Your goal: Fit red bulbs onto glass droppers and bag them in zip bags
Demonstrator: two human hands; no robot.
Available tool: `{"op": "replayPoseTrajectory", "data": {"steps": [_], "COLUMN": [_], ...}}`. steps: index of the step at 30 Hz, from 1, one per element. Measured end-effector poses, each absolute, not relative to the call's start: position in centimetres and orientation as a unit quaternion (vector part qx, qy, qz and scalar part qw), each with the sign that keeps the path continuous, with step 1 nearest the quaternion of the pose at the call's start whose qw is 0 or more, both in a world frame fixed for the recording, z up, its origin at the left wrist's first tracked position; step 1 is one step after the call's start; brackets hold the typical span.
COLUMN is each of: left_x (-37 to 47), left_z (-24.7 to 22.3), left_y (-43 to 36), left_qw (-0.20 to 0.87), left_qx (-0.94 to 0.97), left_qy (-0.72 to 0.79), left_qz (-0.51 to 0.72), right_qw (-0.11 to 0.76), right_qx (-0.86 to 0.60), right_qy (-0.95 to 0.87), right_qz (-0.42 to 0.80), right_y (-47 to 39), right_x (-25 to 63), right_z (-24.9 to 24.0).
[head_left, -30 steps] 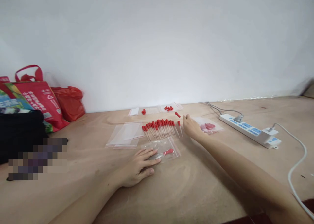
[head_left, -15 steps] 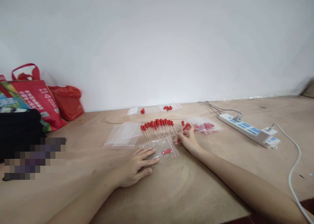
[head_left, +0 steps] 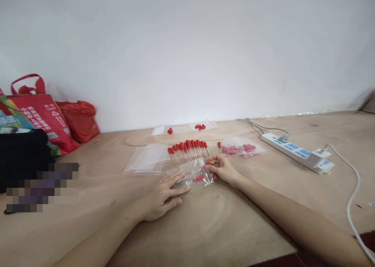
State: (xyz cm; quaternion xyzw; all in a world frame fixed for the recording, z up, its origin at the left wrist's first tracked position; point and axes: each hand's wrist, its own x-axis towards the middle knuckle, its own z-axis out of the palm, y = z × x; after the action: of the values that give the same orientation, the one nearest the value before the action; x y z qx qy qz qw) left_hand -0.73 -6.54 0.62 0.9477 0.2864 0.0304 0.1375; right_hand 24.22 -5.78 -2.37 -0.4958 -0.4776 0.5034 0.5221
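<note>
My left hand (head_left: 165,193) lies flat with fingers spread, its fingertips pressing on a clear zip bag (head_left: 183,186). Inside that bag rests a red-bulbed dropper (head_left: 199,178). At the bag's right end, my right hand (head_left: 221,169) is closed on another dropper (head_left: 206,164). Its red bulb shows at the fingertips, while its tube reaches to or into the bag; which one I cannot tell. Just behind the bag, several droppers (head_left: 187,146) lie side by side in a row, bulbs pointing away from me. A single dropper (head_left: 219,145) lies right of the row.
Flat zip bags (head_left: 149,157) are stacked left of the row. Filled bags of droppers (head_left: 243,146) lie at right. Loose red bulbs (head_left: 200,127) and tubes sit near the wall. A power strip (head_left: 295,150) with cables stands farther right; red bags (head_left: 43,118) stand at left.
My right hand has moved left and slightly down with its dropper, from beside the filled bags to the zip bag's right end. The bag's right part is lifted somewhat. My left hand stays put.
</note>
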Motion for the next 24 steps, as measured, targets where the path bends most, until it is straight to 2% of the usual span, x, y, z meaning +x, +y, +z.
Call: {"op": "replayPoseTrajectory", "data": {"steps": [12,14,16,19,21,24], "left_x": [-0.6,-0.7,-0.8,-1.0,-1.1,-1.3], "left_z": [0.6,0.5,0.4,0.3,0.2,0.0], "left_y": [-6.5,-6.5,-6.6,-6.7,-6.7,-6.6], "left_qw": [0.147,0.149,0.152,0.167,0.183,0.193], "left_qx": [0.949,0.948,0.947,0.939,0.929,0.924], "left_qy": [0.275,0.275,0.274,0.293,0.312,0.318], "left_qz": [0.055,0.058,0.063,0.070,0.076,0.087], "right_qw": [0.377,0.360,0.351,0.260,0.198,0.172], "right_qx": [-0.480,-0.544,-0.615,-0.733,-0.786,-0.803], "right_qy": [-0.649,-0.651,-0.660,-0.623,-0.583,-0.566], "right_qz": [0.455,0.389,0.250,0.081,0.059,0.072], "right_y": [-5.1,-4.4,-3.4,-1.3,0.0,1.4], "right_x": [24.4,25.2,26.1,27.4,27.8,27.4], "right_z": [-2.9,-2.3,-1.5,-0.3,0.1,0.0]}}
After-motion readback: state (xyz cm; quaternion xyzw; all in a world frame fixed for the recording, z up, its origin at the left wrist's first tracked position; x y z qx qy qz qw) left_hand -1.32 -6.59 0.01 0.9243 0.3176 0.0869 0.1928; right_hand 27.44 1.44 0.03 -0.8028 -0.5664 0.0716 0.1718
